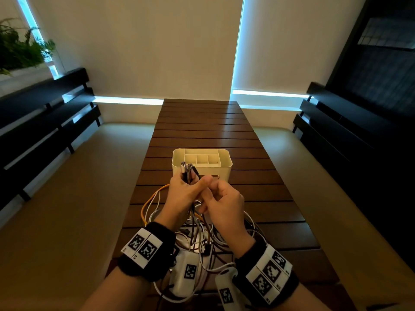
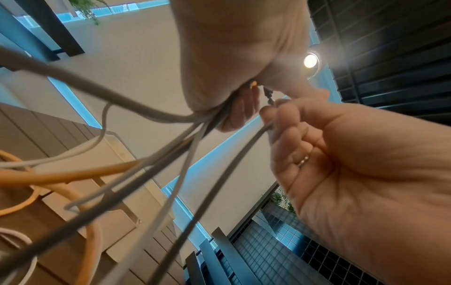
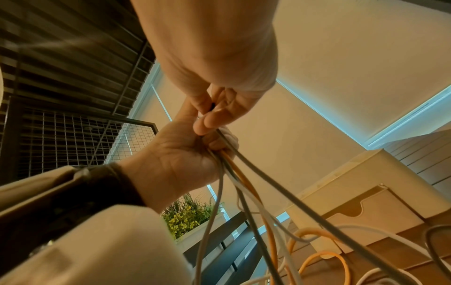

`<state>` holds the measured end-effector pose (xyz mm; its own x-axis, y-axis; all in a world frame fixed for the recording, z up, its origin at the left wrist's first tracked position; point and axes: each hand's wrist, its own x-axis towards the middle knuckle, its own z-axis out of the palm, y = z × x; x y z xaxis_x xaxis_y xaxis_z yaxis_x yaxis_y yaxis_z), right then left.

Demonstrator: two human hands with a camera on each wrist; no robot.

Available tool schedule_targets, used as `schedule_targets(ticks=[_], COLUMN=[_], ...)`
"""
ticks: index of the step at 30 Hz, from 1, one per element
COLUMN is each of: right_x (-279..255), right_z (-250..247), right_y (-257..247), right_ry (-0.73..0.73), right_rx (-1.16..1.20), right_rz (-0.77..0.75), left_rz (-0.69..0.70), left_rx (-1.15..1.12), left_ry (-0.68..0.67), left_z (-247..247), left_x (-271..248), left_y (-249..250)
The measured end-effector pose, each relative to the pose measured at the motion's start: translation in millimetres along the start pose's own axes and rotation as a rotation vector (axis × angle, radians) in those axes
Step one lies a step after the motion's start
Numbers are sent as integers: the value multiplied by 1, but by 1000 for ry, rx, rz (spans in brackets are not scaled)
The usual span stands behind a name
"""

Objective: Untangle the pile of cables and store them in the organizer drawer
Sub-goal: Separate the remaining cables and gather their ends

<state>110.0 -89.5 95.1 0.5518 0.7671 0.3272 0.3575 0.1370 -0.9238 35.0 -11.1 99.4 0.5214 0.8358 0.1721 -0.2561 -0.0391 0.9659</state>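
Note:
My left hand grips a bundle of cable ends, and their plugs stick up in front of the cream organizer. The strands run down from the fist to the tangled pile of cables on the table near me. An orange cable loops out at the pile's left. Right beside the left thumb, my right hand pinches a single grey cable with curled fingers. The organizer's drawer front looks closed.
The brown slatted table stretches away beyond the organizer. Dark benches line both sides with beige cushions below. A plant stands at the far left. White tagged devices hang below my wrists over the pile.

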Motion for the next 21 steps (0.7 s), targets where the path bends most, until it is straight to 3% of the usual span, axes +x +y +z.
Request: schedule_targets(ticks=[4, 14, 21], right_x=[0, 4, 3], right_z=[5, 4, -2], right_y=[3, 14, 15], right_ry=[1, 15, -250], right_rx=[10, -136, 48], right_rz=[-1, -171, -22], left_rz=[-12, -76, -68], left_rx=[-25, -18, -266], left_ry=[-5, 55, 172], left_z=[10, 12, 9], left_x=[-4, -2, 1], left_y=[4, 4, 17])
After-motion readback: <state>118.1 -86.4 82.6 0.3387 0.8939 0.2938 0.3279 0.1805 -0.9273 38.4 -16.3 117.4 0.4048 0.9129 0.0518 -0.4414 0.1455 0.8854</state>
